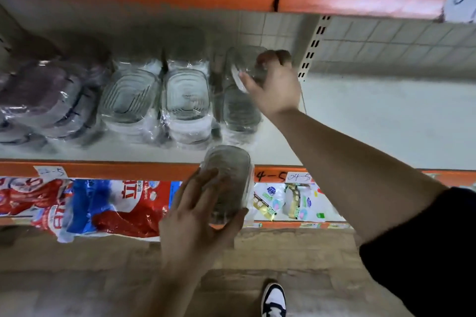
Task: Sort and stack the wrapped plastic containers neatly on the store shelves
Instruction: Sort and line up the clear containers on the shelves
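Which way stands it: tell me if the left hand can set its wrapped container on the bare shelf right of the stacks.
Probably not directly. The left hand holds its container below the shelf edge, and the right forearm crosses diagonally toward that bare stretch, so it would likely have to go around it.

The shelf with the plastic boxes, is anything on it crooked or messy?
Mostly tidy. The clear stacks stand in neat columns. The container under the right hand sits tilted on the rightmost stack. The dark stacks at the left lean and overlap.
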`<state>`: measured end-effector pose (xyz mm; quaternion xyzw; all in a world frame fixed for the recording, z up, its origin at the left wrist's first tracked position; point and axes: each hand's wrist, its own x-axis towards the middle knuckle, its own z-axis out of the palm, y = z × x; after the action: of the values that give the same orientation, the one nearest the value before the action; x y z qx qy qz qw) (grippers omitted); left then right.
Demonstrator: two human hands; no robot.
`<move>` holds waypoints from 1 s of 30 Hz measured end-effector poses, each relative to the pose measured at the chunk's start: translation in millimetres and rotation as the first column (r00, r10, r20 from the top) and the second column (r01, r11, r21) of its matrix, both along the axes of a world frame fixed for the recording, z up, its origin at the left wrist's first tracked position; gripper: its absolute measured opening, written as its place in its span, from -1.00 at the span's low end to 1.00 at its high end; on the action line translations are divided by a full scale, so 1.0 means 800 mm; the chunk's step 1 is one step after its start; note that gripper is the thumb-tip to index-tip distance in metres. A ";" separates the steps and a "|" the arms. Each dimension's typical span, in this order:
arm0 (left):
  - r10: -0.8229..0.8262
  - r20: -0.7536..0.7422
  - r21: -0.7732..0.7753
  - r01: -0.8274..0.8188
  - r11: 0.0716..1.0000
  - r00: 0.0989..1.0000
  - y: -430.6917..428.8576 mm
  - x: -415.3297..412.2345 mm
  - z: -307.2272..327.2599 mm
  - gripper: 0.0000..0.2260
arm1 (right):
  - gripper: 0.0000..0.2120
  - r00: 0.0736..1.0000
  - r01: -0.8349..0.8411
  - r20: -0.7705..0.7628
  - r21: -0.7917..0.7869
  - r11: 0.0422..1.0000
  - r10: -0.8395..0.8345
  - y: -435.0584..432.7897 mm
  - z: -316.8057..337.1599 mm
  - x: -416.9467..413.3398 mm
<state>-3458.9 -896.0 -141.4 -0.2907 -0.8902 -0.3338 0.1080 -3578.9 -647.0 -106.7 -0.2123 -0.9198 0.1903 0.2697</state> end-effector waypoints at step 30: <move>0.070 -0.098 -0.007 -0.071 0.997 0.993 0.122 -0.081 0.063 -0.55 | -0.64 0.973 -0.131 0.181 -0.075 0.989 0.142 0.085 -0.073 0.149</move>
<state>-3523.9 -798.5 -91.4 -0.2755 -0.8952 -0.3106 0.1619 -3459.6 -578.6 -165.5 -0.1737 -0.9469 0.2165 0.1620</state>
